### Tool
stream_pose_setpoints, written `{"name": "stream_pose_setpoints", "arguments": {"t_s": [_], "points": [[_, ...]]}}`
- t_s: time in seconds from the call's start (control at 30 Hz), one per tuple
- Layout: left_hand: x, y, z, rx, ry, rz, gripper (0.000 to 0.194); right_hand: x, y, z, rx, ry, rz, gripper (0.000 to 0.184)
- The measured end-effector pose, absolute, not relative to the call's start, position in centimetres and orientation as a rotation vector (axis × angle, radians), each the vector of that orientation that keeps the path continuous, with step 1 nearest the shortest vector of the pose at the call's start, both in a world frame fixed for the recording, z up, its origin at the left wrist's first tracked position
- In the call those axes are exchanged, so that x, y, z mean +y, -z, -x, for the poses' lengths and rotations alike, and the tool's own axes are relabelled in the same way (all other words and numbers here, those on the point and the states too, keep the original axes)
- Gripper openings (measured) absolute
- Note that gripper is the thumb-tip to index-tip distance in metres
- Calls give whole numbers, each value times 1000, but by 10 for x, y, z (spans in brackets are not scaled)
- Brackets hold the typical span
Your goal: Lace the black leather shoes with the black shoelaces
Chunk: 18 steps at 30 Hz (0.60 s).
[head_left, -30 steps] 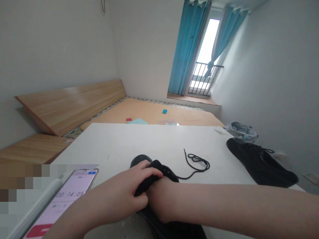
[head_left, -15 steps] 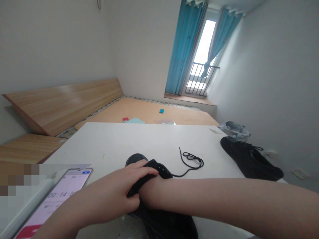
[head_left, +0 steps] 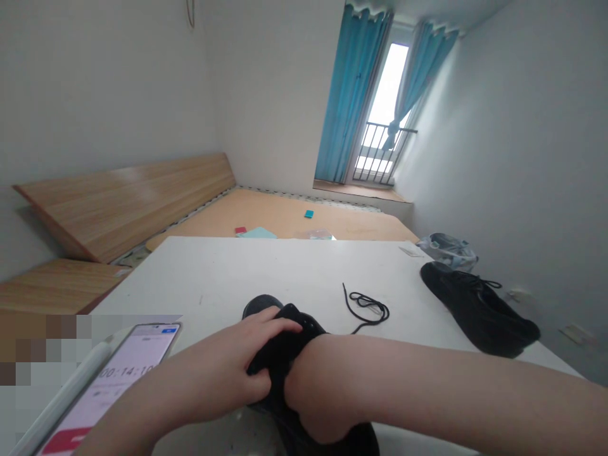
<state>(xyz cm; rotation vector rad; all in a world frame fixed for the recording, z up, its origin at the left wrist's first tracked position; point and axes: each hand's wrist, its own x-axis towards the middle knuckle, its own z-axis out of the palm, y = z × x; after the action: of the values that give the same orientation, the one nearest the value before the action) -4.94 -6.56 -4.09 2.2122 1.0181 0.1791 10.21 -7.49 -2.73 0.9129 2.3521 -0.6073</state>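
A black shoe (head_left: 287,345) lies on the white table in front of me, its toe pointing away. My left hand (head_left: 251,354) is closed on the upper by the opening, fingers over the eyelet flap and thumb on the near side. My right hand (head_left: 318,386) is bent at the wrist over the shoe's opening. Its fingers are hidden, so their grip does not show. A black shoelace (head_left: 369,307) lies loosely coiled beyond the shoe, one end running back behind my right wrist. At the table's right edge rests a second black shoe (head_left: 475,307), laced.
A phone (head_left: 118,380) showing a running timer lies at the left, beside a white rod-like object (head_left: 66,392). A bag (head_left: 446,250) stands past the table's far right corner. Behind the table (head_left: 228,269) is a wooden bed platform (head_left: 266,206) with small coloured items.
My right hand has shifted right and back from deeper in the shoe's opening, and more of its back shows. My left hand keeps its hold on the shoe.
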Motion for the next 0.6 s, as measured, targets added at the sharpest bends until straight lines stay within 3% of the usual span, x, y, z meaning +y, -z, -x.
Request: {"name": "stream_pose_setpoints", "arguments": {"t_s": [0.13,0.6], "points": [[-66,39,49,1011,-187,-2216,65,-85,-18,-111,2089,426,-644,23],[-65,43,51,1066,-153,-2190,67,-88,-18,-132,2192,393,-458,18]]}}
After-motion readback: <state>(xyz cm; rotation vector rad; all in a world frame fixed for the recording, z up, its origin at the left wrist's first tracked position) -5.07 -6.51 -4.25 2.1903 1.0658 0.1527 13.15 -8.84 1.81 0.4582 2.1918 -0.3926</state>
